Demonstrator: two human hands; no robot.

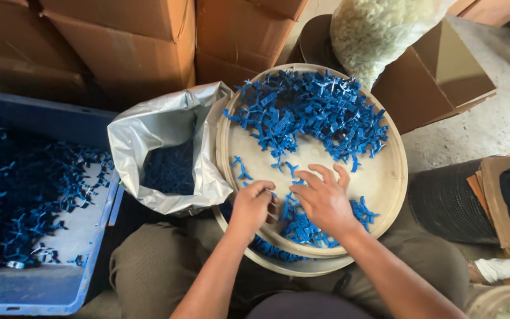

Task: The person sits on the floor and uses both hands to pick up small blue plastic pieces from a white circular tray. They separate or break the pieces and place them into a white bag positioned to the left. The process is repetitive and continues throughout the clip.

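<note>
A round cream tray (385,177) rests tilted on the person's lap, its raised rim running close along a silver foil bag (166,142) on the left and nearly meeting brown cardboard boxes (149,35) at the top. A clear sack of pale pieces (379,29) leans over its upper right edge. Small blue plastic clips (308,112) crowd the far half of the tray, and a smaller heap lies at the near edge, leaving a bare band of tray floor across the middle and right where there is room to slide things. A second rim shows just under the tray at the bottom. The left hand (252,204) is curled narrow, fingertips pinched together at the near heap, and seems to hold a clip or two, though the pieces between the fingers are too small to make out. The right hand (324,198) lies spread and flat, palm down, fingers resting on the near clips and the tray floor, gripping nothing. The bag's mouth stands open with more blue pieces inside, and a blue crate (48,283) further left holds a loose scatter of them.
</note>
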